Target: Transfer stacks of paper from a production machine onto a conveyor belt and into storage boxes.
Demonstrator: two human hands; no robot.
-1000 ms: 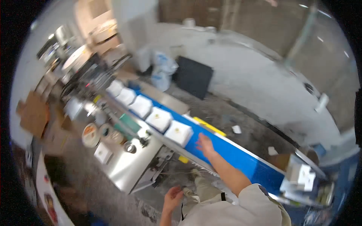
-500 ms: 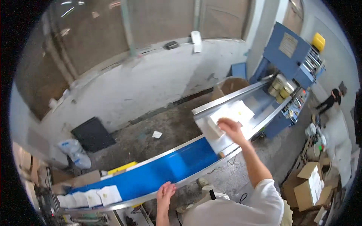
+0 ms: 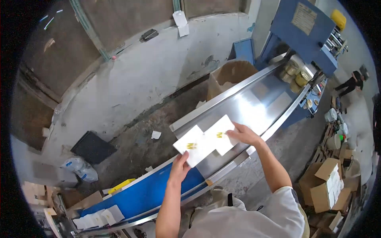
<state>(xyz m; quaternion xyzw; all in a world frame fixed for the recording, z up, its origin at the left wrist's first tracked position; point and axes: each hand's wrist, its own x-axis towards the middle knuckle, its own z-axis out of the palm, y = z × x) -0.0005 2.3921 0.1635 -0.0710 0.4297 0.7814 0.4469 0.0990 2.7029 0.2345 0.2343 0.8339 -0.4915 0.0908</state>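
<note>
Two stacks of white paper napkins with a small yellow print lie close together over the near end of the steel chute. My left hand (image 3: 180,168) is closed on the near edge of the left napkin stack (image 3: 195,142), thumb on top. My right hand (image 3: 245,135) grips the far-right edge of the right napkin stack (image 3: 220,135), its thumb over the print side. The fingers under both stacks are hidden. Below them the steel chute (image 3: 246,95) meets the blue conveyor belt (image 3: 151,192).
Several white stacks (image 3: 112,214) stand at the belt's far-left end. A blue machine (image 3: 285,35) with gold-coloured rolls (image 3: 302,78) is at the chute's upper end. A large carton (image 3: 214,81) stands behind the chute; an opened carton (image 3: 319,194) sits at right. Another person (image 3: 351,83) stands far right.
My left hand has risen from beside the belt to a napkin stack. Two separate stacks now show between my hands, drawn toward the chute's near end. The view has shifted.
</note>
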